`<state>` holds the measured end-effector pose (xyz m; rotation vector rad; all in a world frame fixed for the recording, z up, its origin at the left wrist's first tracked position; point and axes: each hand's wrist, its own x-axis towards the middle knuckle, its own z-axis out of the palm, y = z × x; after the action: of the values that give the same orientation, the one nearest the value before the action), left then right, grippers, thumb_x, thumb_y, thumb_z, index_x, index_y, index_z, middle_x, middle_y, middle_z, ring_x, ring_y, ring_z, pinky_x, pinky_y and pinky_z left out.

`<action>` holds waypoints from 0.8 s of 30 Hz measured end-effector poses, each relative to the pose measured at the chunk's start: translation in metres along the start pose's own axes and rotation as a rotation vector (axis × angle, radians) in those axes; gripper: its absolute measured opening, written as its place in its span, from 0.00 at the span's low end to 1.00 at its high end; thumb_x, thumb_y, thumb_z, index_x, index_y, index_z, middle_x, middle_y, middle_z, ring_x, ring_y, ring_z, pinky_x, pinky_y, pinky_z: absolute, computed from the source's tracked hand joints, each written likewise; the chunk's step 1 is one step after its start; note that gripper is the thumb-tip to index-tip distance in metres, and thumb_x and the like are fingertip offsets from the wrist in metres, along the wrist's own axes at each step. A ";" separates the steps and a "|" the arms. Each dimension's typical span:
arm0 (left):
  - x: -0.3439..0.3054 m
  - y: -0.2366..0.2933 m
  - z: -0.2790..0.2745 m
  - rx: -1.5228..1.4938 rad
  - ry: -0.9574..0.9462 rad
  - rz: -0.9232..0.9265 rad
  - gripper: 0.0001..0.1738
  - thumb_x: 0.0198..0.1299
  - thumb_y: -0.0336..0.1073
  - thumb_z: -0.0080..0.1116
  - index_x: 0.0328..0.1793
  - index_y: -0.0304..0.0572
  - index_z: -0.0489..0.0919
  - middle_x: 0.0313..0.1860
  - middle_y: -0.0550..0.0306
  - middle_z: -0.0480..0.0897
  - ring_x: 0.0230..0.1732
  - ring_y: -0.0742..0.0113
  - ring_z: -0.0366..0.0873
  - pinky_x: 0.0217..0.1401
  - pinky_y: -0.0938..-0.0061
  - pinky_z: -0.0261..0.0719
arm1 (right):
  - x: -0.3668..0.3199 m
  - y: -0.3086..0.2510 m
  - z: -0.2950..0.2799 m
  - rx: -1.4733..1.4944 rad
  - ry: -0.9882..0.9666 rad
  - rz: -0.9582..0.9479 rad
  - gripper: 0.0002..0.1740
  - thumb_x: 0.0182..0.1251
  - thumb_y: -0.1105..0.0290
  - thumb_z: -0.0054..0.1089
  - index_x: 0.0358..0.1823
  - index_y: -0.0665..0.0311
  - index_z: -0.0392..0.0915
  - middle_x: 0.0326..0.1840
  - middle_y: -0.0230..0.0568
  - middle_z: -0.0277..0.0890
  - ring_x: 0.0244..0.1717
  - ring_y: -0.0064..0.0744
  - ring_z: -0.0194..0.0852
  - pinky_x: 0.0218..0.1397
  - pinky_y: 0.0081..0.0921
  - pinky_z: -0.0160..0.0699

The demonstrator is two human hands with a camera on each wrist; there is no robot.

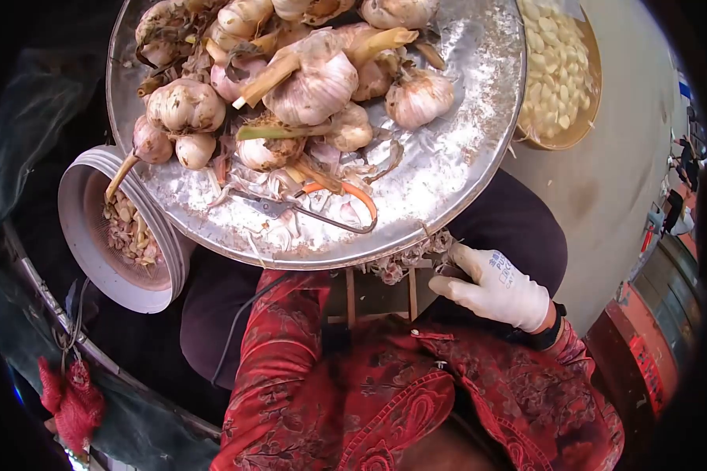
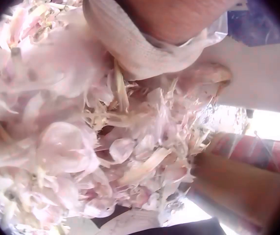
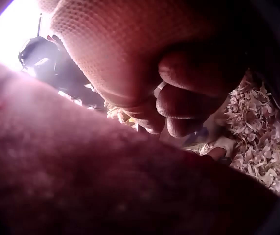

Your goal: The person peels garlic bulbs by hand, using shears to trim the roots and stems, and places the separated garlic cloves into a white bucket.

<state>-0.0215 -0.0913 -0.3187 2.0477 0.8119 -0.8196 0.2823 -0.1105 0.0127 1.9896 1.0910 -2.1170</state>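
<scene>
My right hand [image 1: 491, 286], in a white glove with a dark band at the wrist, is by my right knee, just below the tray's rim. Its fingers [image 3: 191, 93] bend loosely, and no held thing shows among them. Garlic skins [image 1: 416, 255] appear beside its fingertips in the head view. Under the round metal tray [image 1: 479, 149], my left hand is hidden from the head camera. The left wrist view has the white glove [image 2: 130, 54] of that hand low among papery garlic skins [image 2: 130, 152], which cover its fingers. Whole garlic bulbs [image 1: 314, 82] lie heaped on the tray.
Orange-handled snips [image 1: 338, 208] lie near the tray's front edge. A white bucket [image 1: 75, 196] of small garlic pieces [image 1: 133, 235] tilts at the left. At the right stands a tan tub [image 1: 593, 78] with peeled cloves [image 1: 558, 74]. A red glove [image 1: 75, 400] is at lower left.
</scene>
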 end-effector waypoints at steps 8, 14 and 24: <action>-0.001 0.008 -0.001 -0.035 -0.057 0.081 0.30 0.66 0.47 0.47 0.73 0.44 0.67 0.66 0.48 0.74 0.67 0.52 0.70 0.71 0.70 0.63 | 0.001 -0.002 0.001 0.039 0.018 -0.010 0.16 0.66 0.62 0.61 0.36 0.71 0.72 0.23 0.42 0.71 0.24 0.26 0.67 0.31 0.30 0.69; 0.025 -0.018 -0.053 -0.026 -0.061 0.125 0.30 0.66 0.47 0.47 0.72 0.44 0.67 0.65 0.48 0.75 0.66 0.52 0.70 0.70 0.70 0.63 | -0.002 -0.013 0.003 0.023 0.075 -0.123 0.17 0.66 0.61 0.61 0.38 0.72 0.74 0.24 0.45 0.72 0.26 0.29 0.72 0.33 0.30 0.71; -0.039 -0.003 -0.079 0.014 -0.068 0.195 0.30 0.66 0.47 0.46 0.72 0.44 0.67 0.64 0.49 0.76 0.65 0.53 0.71 0.70 0.70 0.64 | -0.004 -0.006 0.023 0.030 0.102 -0.171 0.21 0.68 0.54 0.59 0.45 0.68 0.75 0.28 0.31 0.73 0.26 0.18 0.68 0.29 0.22 0.69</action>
<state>-0.0255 -0.0346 -0.2509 2.0621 0.5596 -0.7821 0.2608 -0.1193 0.0168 2.1102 1.2978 -2.1427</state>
